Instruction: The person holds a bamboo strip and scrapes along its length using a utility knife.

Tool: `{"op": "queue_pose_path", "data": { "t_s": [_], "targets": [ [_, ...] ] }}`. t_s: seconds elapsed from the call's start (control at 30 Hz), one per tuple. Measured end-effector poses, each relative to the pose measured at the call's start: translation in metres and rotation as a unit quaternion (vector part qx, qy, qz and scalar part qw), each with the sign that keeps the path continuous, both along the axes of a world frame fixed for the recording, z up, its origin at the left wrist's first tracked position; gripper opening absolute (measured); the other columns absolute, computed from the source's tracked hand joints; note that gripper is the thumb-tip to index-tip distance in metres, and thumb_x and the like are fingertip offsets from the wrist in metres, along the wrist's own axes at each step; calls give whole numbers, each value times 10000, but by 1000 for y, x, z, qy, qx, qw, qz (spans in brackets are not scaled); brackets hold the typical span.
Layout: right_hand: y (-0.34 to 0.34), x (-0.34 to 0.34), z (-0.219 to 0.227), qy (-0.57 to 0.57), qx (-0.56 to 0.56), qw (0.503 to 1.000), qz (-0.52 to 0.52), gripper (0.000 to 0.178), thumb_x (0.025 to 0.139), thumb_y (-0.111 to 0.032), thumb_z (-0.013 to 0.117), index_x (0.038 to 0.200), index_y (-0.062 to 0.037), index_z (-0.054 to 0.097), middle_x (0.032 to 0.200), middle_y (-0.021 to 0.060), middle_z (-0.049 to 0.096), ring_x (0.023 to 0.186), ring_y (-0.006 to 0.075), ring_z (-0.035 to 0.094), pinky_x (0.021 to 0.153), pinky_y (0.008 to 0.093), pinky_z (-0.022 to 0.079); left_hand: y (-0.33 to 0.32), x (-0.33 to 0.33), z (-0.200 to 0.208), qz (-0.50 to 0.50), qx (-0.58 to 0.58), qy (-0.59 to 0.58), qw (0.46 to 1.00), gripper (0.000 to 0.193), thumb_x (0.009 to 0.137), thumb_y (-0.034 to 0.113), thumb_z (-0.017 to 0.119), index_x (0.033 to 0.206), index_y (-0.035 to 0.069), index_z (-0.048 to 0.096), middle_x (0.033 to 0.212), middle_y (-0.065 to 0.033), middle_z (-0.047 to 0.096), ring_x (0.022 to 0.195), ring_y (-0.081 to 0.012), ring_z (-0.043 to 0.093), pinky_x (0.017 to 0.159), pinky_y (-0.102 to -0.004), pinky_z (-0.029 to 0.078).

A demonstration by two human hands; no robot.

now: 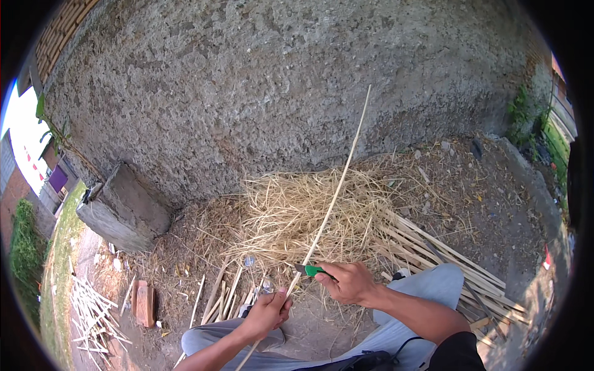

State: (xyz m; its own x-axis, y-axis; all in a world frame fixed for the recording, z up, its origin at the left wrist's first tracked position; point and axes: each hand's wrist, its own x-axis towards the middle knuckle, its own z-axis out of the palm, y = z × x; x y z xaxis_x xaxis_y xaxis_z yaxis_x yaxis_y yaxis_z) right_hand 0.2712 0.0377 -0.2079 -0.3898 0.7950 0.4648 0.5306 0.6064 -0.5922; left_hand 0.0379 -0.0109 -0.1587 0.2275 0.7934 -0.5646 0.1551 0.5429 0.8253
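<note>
A long, thin, pale strip that looks like split bamboo (337,190) slants up and away in front of me, its far end in front of the wall. My left hand (267,316) is closed around its lower part, and the near end runs down past my forearm. In my right hand (349,283) is a green-handled utility knife (314,271). Its dark blade lies against the strip just above my left fingers. Beyond both hands spreads a heap of pale shavings (303,210).
A rough grey wall (278,93) rises behind the shavings. Long strips (445,253) lie by my right knee. Short white sticks (93,315) are piled at far left, near a reddish brick (143,304) and a concrete block (127,213).
</note>
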Motion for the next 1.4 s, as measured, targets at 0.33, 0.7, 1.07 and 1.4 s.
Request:
{"op": "queue_pose_path", "data": {
  "t_s": [0.33,0.7,1.07,1.4],
  "targets": [
    [1,-16,-31,-58,-41,997,18,268,943,-328,634,1035,-89,712,624,101,654,461,264,612,409,391,454,-13,-12,-67,48,-1,-24,999,514,1074,419,383,703,74,473,573,24,373,471,-91,333,446,-267,280],
    [50,18,-5,-77,-91,983,-139,396,977,-414,568,1065,-66,735,539,89,617,424,263,590,412,384,455,-50,-27,-77,-20,43,85,995,561,1082,426,333,721,34,507,598,-7,453,543,-99,422,509,-288,371],
    [68,20,-9,-71,-45,975,-205,390,973,-415,559,1050,-79,740,551,147,611,521,323,640,496,433,489,-42,-30,-80,-43,98,109,988,571,1085,422,312,710,35,504,582,-11,437,542,-107,408,518,-300,371],
    [117,116,-3,-37,-64,859,-507,428,1002,-413,492,1089,-62,721,676,195,659,664,407,651,678,512,502,-64,-37,-101,-57,64,80,993,494,1055,378,397,710,43,505,538,-53,425,475,-186,437,473,-340,353]
  ]
}}
